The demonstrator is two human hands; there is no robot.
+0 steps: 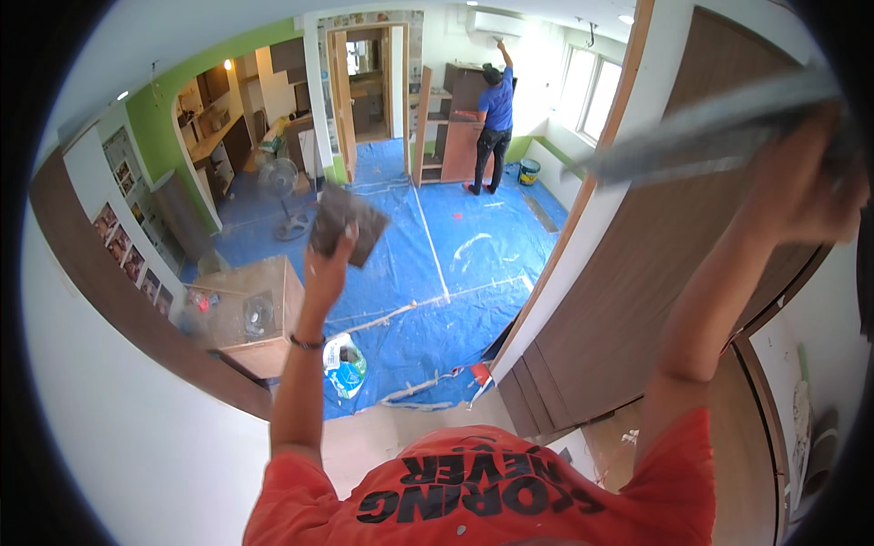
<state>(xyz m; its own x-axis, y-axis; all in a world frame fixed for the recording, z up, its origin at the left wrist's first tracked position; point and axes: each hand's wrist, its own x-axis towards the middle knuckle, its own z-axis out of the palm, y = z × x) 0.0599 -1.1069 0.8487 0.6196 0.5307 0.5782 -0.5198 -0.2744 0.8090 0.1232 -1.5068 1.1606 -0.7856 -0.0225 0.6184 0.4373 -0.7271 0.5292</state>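
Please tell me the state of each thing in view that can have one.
Left hand, gripping the square grey plate
Right hand, closed on the long grey tool
Square grey plate, held up, tilted
Long grey tool, raised, blurred
Pedestal fan, upright; running or not, unclear
Hanging bulb, lit
Doorway, open
Bucket, upright
Blue floor sheet, spread out, white-streaked

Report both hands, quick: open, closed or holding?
Left hand: holding a flat, square, grey-brown plate, material unclear.
Right hand: holding a long, flat, grey tool, blurred, material unclear.
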